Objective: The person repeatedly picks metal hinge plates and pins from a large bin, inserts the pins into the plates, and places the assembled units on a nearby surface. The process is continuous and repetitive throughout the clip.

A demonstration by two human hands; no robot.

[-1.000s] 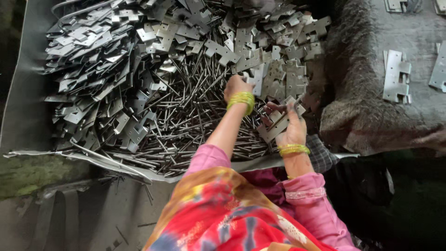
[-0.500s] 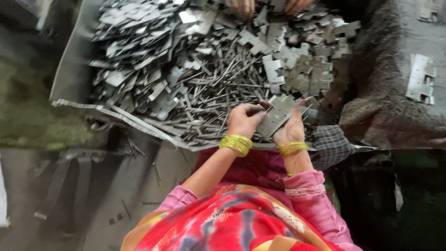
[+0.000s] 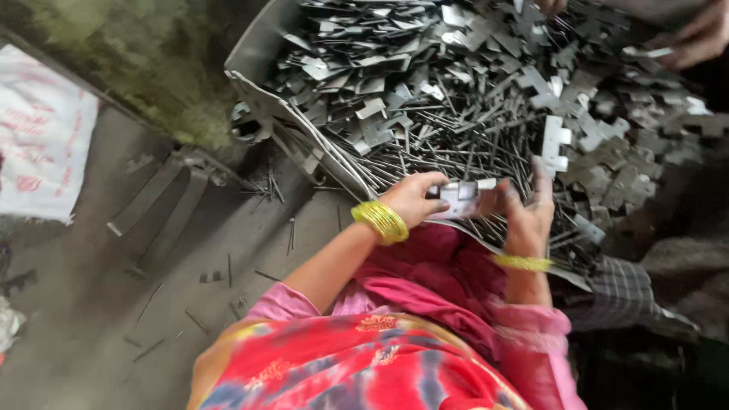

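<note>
My left hand (image 3: pixel 414 199) and my right hand (image 3: pixel 529 212) hold one small flat metal hinge plate (image 3: pixel 461 199) between them, just above my lap. Both wrists wear yellow bangles. Right behind the hands lies a big heap of grey metal hinge plates (image 3: pixel 425 68) mixed with thin metal pins (image 3: pixel 471 144), piled on a metal sheet (image 3: pixel 254 53). The plate's lower edge is hidden by my fingers.
Another person's hand (image 3: pixel 695 38) reaches into the heap at the top right. A white printed sack (image 3: pixel 42 137) lies on the floor at the left. Loose pins (image 3: pixel 266 186) and metal strips (image 3: pixel 163 205) are scattered on the grey floor.
My view has swung to the left and the heap now sits upper right. My hands have pulled back from the pile toward my lap, still holding a plate between them.
</note>
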